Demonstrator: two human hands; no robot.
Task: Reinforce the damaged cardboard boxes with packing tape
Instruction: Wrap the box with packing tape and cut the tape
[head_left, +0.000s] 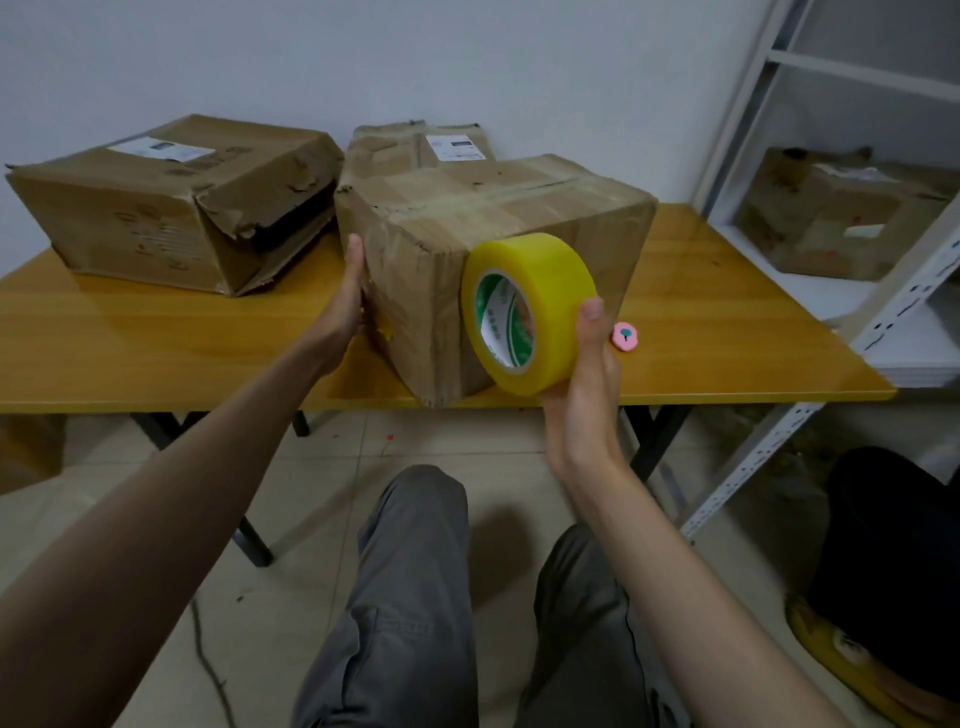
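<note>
Wooden table (156, 338): orange-brown top on black folding legs, spanning the middle of the frame against a pale wall.

Crushed box (171, 208): upper left of the frame, on the table; its right end is torn open and caved in, with a white label on top.

Rear box (415, 148): upper centre, against the wall, mostly hidden behind the near box; creased, with a white label.

Pink round object (625, 335): small, on the table just right of the tape roll, partly hidden by the thumb.

Metal shelving (779, 104): white, right edge of the frame; another battered carton (826, 218) sits on one shelf.

Dark bag (893, 561): lower right, on the tiled floor.

Near box (493, 218): centre of the frame, at the table's front edge, one corner overhanging. Cardboard wrinkled and scuffed, strips of clear tape already crossing its top and down the front face.

Tape roll (530, 312): yellow, with a green-and-white core, held upright against the near box's right front face.

Left hand (345, 306): fingers straight, pressed flat against the near box's left face.

Right hand (582, 384): curled round the tape roll from below, thumb lying on its outer face.
</note>
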